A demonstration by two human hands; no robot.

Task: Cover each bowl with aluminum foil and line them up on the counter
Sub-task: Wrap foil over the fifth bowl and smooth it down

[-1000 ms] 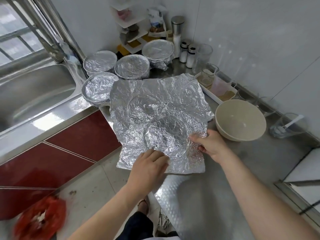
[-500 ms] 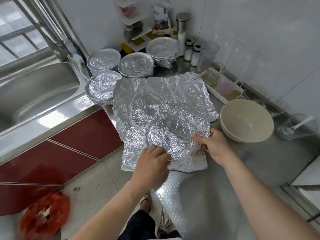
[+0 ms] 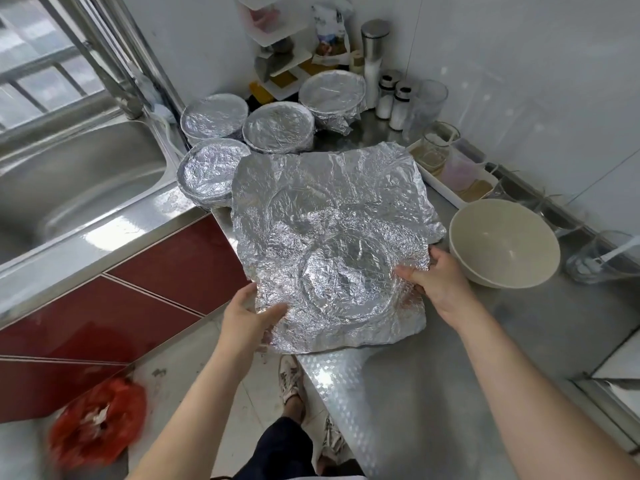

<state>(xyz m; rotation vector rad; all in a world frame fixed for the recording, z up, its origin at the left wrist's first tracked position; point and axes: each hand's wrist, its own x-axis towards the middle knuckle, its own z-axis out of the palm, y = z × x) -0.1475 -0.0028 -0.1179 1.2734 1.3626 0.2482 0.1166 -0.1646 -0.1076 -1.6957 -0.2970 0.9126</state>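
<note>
Fingers (image 3: 408, 273) of left hand (image 3: 247, 318), right hand (image 3: 440, 285) half hidden under foil (image 3: 329, 202).

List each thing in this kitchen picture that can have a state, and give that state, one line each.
Back bowls: four, all foil-covered.
Cream bowl: uncovered, upright, empty.
Foil sheet: crumpled, lying loose.
Left hand: grips the sheet's left edge.
Right hand: pinches its right edge.

No legible text anywhere (print on the back-corner packet (image 3: 330, 26) too blurred)
</note>
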